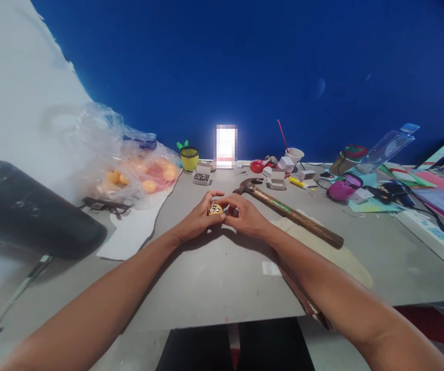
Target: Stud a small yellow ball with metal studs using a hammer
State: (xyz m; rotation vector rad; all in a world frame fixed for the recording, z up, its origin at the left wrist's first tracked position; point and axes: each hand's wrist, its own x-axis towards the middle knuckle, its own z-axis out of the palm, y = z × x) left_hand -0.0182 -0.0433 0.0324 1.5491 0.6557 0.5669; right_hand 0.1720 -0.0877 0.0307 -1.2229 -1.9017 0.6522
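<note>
Flanked at the grey table (191, 293) by a dark cylinder (29, 211) and clear bag (160, 165) at left, by a pale cloth (349, 260) and hammer (291, 214) at right. Gripping in the left hand (199, 219), with the right hand (245, 216) curled alongside (cannot tell whether holding anything), mid-table before an open box (202, 179), a small yellow piece (215, 209) with shiny dots.
</note>
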